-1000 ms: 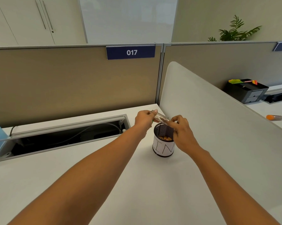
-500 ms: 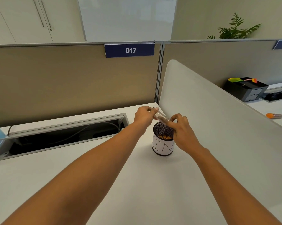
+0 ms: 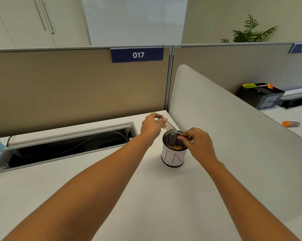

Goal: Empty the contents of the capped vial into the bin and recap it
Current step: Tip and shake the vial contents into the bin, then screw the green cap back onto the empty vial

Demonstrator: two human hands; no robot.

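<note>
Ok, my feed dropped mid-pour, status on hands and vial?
Left hand holds clear vial, mouth tilted down over mesh bin. Right hand pinched at bin rim, cap hidden. Orange bits in bin. Nothing blocking.

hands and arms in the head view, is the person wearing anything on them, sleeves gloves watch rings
Nothing worn shows. Both forearms are bare from the bottom edge of the frame to the wrists, with no sleeves or cuffs in view. The left hand and right hand have no gloves, and no watch, bracelet or ring is visible on the parts that show.
</note>
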